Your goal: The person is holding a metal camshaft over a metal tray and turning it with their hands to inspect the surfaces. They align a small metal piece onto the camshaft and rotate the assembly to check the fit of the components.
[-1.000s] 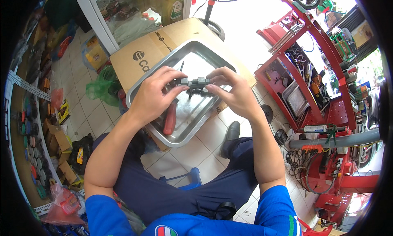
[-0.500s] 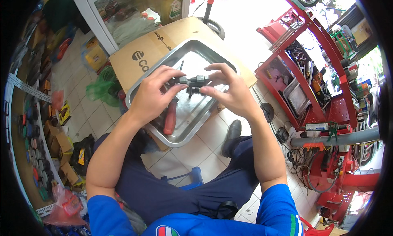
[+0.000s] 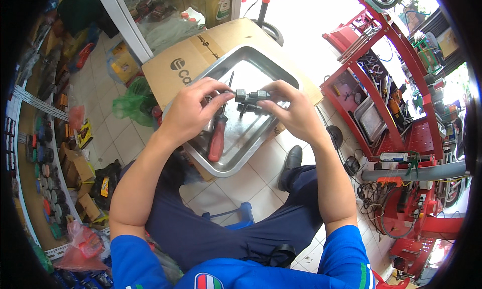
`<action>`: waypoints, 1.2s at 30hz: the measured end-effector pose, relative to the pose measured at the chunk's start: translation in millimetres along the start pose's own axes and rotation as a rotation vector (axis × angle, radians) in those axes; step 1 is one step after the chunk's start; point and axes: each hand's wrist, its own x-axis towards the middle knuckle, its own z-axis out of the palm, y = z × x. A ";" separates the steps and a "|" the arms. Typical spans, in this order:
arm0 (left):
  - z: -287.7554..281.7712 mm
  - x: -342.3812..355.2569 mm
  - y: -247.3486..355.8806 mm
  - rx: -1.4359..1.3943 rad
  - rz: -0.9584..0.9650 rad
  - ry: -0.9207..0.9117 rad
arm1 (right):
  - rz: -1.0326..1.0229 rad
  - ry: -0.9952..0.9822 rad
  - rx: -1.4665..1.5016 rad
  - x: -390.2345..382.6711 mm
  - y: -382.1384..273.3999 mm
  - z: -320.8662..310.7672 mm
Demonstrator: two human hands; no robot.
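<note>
**Both hands on a small black part**

Your left hand (image 3: pixel 193 111) and right hand (image 3: pixel 291 111) pinch the small black part (image 3: pixel 251 97) between fingertips, held above the metal tray (image 3: pixel 251 148), where a red-handled screwdriver (image 3: pixel 217 138) lies.

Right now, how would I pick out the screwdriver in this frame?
Find the shiny square metal tray on the cardboard box in front of the seated person. The screwdriver lies along its left side, under the left hand; its red handle is the tray's only red thing.

Bright daylight from upper right, blown-out floor, sharp centre, bent fisheye rim.
</note>
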 end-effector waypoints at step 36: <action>-6.3 3.6 1.1 -0.136 -0.149 -0.034 | -0.179 0.077 0.018 1.5 11.6 7.4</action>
